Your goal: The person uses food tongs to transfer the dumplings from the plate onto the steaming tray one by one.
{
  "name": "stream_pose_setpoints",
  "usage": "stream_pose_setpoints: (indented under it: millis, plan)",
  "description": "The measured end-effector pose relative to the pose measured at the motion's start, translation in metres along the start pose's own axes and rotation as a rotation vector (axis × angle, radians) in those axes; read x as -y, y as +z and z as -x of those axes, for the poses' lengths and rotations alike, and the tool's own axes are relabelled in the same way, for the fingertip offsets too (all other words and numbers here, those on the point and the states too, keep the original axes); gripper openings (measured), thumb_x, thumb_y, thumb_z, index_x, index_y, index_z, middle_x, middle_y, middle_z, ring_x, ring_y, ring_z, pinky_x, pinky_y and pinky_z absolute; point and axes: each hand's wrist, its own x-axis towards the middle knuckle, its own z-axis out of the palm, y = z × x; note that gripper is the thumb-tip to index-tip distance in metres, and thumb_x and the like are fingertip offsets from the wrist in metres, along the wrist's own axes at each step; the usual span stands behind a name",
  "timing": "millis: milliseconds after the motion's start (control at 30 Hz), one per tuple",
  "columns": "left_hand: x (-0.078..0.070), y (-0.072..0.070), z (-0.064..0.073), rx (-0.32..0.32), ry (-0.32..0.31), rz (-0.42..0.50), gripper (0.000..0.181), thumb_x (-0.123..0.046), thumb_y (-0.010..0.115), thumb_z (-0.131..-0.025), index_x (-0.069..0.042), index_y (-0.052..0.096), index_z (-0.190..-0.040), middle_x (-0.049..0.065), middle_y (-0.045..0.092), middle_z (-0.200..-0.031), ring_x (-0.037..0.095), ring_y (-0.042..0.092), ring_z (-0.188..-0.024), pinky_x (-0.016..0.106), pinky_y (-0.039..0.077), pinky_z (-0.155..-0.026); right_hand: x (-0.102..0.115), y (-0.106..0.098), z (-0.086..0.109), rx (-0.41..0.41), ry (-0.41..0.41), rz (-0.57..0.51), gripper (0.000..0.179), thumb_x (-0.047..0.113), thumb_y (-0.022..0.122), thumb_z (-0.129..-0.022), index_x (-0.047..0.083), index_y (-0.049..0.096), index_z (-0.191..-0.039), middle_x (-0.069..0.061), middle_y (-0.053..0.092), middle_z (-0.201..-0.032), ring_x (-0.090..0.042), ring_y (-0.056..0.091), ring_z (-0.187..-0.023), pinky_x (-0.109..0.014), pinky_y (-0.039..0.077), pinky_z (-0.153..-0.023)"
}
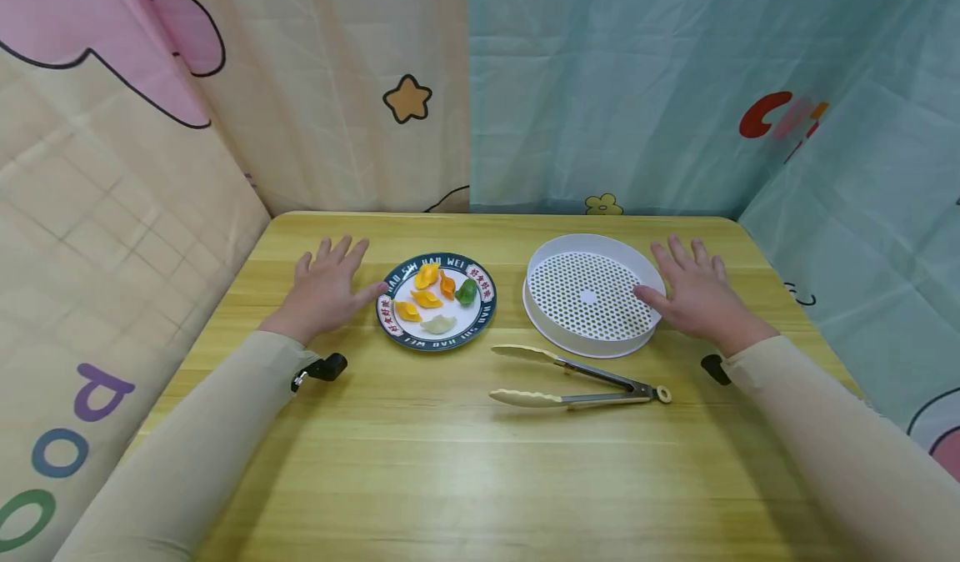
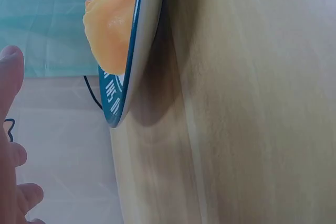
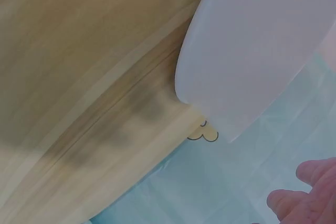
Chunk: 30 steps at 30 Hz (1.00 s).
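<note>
My left hand (image 1: pixel 324 291) is spread with straight fingers beside a round plate (image 1: pixel 480 328) with a dark green lettered rim. Its thumb tip overlaps the rim in the head view; whether they touch I cannot tell. On the plate lie several dumpling-shaped pieces: yellow ones (image 1: pixel 427 298), an orange one (image 1: pixel 447 284), a green one (image 1: pixel 466 292) and a white one (image 1: pixel 438 324). Fingers spread, my right hand (image 1: pixel 697 297) hovers by a white perforated round tray (image 1: pixel 547 320), its thumb over the rim. Neither hand holds anything. Spread tongs (image 1: pixel 600 372) with cream tips lie in front of the tray.
Everything stands on a wood-grain table (image 1: pixel 465 470). Printed curtains (image 1: pixel 337 128) hang behind it and along both sides. A black strap piece (image 1: pixel 327 368) sits at the left wrist, and another black piece (image 1: pixel 716 369) at the right.
</note>
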Motion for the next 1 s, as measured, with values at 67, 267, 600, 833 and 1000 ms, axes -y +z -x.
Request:
stream_pose_setpoints:
  millis: [67, 267, 600, 833, 1000]
  plan:
    - [0.000, 0.002, 0.000, 0.007, 0.003, 0.005, 0.091, -0.062, 0.052, -0.104, -0.012, 0.017, -0.170, 0.026, 0.011, -0.175, 0.056, 0.002, -0.159, 0.077, 0.002, -0.124, 0.002, 0.000, 0.001, 0.004, -0.001, -0.006, 0.097, 0.066, 0.045, -0.105, 0.002, 0.009, -0.168, -0.034, -0.002, -0.172, -0.064, -0.007, -0.154, -0.083, -0.002, -0.118]
    - [0.002, 0.007, 0.001, 0.052, 0.019, 0.028, 0.092, -0.063, 0.052, -0.103, -0.013, 0.015, -0.170, 0.026, 0.010, -0.175, 0.056, 0.002, -0.159, 0.075, 0.001, -0.124, 0.006, 0.004, 0.002, 0.004, -0.033, -0.004, 0.093, 0.063, 0.048, -0.106, 0.001, 0.014, -0.168, -0.035, 0.005, -0.171, -0.064, -0.001, -0.154, -0.082, 0.004, -0.119]
    - [0.005, 0.019, 0.001, 0.120, 0.043, 0.063, 0.100, -0.071, 0.053, -0.099, -0.012, 0.014, -0.170, 0.023, 0.010, -0.176, 0.055, 0.004, -0.159, 0.075, 0.001, -0.125, 0.020, 0.010, 0.013, 0.026, -0.120, -0.041, 0.087, 0.054, 0.052, -0.108, 0.001, 0.017, -0.168, -0.032, 0.010, -0.172, -0.062, 0.002, -0.155, -0.076, 0.007, -0.124]
    - [0.006, 0.028, 0.002, 0.176, 0.047, 0.102, 0.107, -0.076, 0.054, -0.096, -0.014, 0.011, -0.171, 0.019, 0.010, -0.177, 0.052, 0.006, -0.160, 0.073, 0.002, -0.126, 0.034, 0.013, 0.026, 0.030, -0.168, -0.084, 0.083, 0.049, 0.057, -0.107, 0.002, 0.024, -0.166, -0.027, 0.017, -0.174, -0.058, 0.009, -0.157, -0.074, 0.014, -0.124]
    - [0.007, 0.034, 0.000, 0.194, 0.049, 0.133, 0.111, -0.079, 0.056, -0.093, -0.014, 0.011, -0.171, 0.016, 0.013, -0.177, 0.051, 0.009, -0.161, 0.073, 0.004, -0.126, 0.048, 0.013, 0.037, 0.004, -0.250, -0.089, 0.076, 0.044, 0.061, -0.106, -0.001, 0.036, -0.161, -0.025, 0.038, -0.166, -0.051, 0.031, -0.154, -0.067, 0.029, -0.123]
